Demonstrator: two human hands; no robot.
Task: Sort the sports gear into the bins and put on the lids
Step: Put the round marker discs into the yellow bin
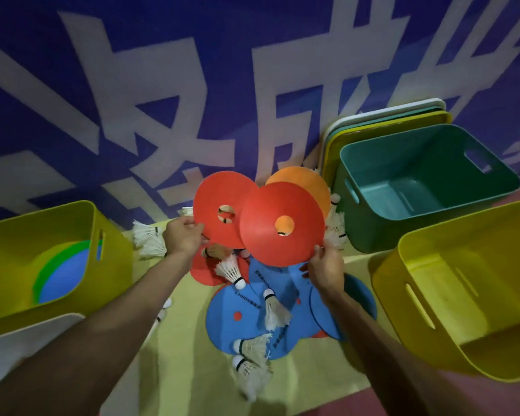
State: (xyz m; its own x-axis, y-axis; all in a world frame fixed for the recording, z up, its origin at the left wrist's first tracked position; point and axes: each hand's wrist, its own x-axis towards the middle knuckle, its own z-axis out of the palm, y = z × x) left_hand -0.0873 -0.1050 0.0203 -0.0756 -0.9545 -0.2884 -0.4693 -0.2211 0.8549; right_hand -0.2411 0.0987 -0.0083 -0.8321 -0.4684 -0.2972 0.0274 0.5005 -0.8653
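Print point(244, 292) on blue discs point(237, 324) illegible; left hand point(183, 235) and right hand point(324, 270) clamped on separate red discs point(270, 217)

We reach both bare arms forward. Our left hand point(183, 237) pinches the rear disc point(213, 199) at its left edge, just left of the front disc point(270, 211). Our right hand point(324, 270) grips the front disc's lower right rim.

Two red discs point(270, 205) held above blue discs point(222, 331) and shuttlecocks point(272, 313), open bins point(418, 175) around
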